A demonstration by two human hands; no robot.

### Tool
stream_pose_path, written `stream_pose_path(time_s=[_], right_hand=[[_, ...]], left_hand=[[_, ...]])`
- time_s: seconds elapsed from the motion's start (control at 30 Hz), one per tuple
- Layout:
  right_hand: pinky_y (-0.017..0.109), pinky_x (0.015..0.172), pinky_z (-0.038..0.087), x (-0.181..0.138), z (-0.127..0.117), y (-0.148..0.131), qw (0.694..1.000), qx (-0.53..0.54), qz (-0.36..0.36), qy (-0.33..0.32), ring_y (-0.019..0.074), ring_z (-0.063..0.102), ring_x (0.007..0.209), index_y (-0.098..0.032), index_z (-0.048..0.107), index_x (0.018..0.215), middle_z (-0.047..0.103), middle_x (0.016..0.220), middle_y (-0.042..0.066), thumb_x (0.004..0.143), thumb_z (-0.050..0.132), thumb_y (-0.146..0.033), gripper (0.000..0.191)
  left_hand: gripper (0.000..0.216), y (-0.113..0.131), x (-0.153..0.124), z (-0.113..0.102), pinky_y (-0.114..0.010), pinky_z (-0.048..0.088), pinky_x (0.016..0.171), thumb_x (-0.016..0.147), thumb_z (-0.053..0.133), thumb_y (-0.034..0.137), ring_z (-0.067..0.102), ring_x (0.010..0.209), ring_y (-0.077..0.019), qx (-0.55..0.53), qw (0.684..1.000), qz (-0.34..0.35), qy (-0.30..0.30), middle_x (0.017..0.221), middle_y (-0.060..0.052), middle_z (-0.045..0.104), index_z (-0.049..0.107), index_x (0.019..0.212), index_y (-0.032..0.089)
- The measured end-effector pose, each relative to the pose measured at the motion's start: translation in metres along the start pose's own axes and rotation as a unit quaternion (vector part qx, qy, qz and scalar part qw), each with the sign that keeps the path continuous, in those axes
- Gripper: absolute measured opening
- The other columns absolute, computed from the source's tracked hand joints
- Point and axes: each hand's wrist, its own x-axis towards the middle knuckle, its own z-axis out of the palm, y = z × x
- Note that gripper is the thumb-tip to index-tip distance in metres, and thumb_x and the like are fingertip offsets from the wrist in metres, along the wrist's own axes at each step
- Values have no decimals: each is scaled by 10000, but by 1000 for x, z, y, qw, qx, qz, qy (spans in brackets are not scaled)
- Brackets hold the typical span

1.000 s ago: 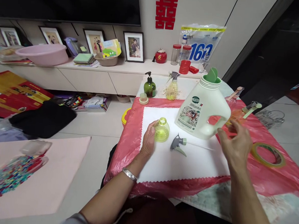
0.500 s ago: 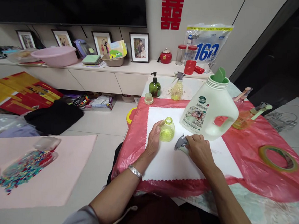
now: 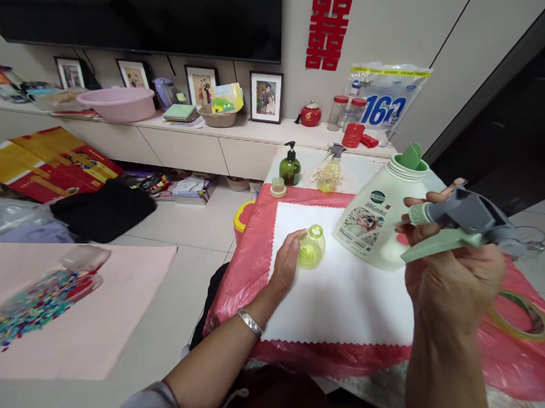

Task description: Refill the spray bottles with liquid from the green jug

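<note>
My left hand point(image 3: 288, 261) is closed around the side of a small yellow-green bottle point(image 3: 311, 251), which stands upright and uncapped on a white sheet point(image 3: 340, 313). Raised to the right, my right hand point(image 3: 453, 276) grips a grey and pale green spray trigger head point(image 3: 465, 219), its ribbed collar turned to the left. No dip tube shows below the collar. Behind the hands is a large pale green detergent jug point(image 3: 378, 213), with a green piece point(image 3: 413, 156) in its open mouth.
A dark green pump bottle point(image 3: 290, 167), a small clear cap point(image 3: 278, 188) and a spray bottle point(image 3: 330, 174) stand at the table's back. Tape point(image 3: 524, 315) lies on the red plastic cover point(image 3: 237, 288) at right. Colourful beads point(image 3: 35, 306) lie on a pink sheet at left.
My right hand has lifted the spray trigger head off the white sheet, up and to the right, turning it. The left hand still holds the bottle in place. The view has shifted slightly.
</note>
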Motion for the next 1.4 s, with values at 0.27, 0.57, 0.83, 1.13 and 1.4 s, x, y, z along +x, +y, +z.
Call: stream_pose_path(time_s=[0.27, 0.57, 0.83, 1.13, 1.4], right_hand=[[346, 842, 571, -7, 30, 18, 996, -14, 21, -88, 185, 673, 955, -247, 671, 1083, 691, 1064, 57, 825, 718, -289, 266], [391, 879, 575, -16, 33, 64, 981, -32, 81, -175, 206, 669, 1001, -254, 684, 1097, 696, 1077, 43, 822, 736, -346, 294], [421, 960, 534, -37, 24, 87, 956, -96, 143, -236, 221, 673, 1036, -223, 693, 1119, 719, 1103, 63, 841, 702, -373, 316], [416, 970, 548, -48, 18, 97, 952, -109, 139, -251, 231, 671, 1092, -218, 658, 1160, 701, 1192, 86, 884, 655, -415, 339], [387, 972, 521, -54, 22, 99, 954, -143, 101, -242, 219, 656, 1086, -222, 653, 1166, 696, 1158, 73, 904, 600, -360, 301]], left_hand=[[541, -1, 0, -1, -427, 470, 1056, 941, 481, 609, 617, 1210, -272, -10, 1000, -6, -10, 1289, -114, 678, 619, 1250, 187], [556, -1, -1, -1, -450, 467, 1074, 935, 492, 621, 624, 1215, -277, -22, 1000, -6, -14, 1308, -113, 675, 614, 1271, 194], [518, 4, -1, -1, -458, 452, 1089, 969, 462, 569, 612, 1210, -269, -4, 1000, 13, -24, 1292, -120, 666, 606, 1280, 181], [533, 11, -1, 1, -457, 454, 1081, 957, 459, 594, 615, 1193, -270, -7, 1000, 6, -25, 1283, -124, 668, 617, 1251, 178], [524, 8, 0, 0, -468, 432, 1103, 962, 451, 589, 609, 1216, -271, 11, 1000, 21, -20, 1279, -125, 672, 618, 1242, 178]])
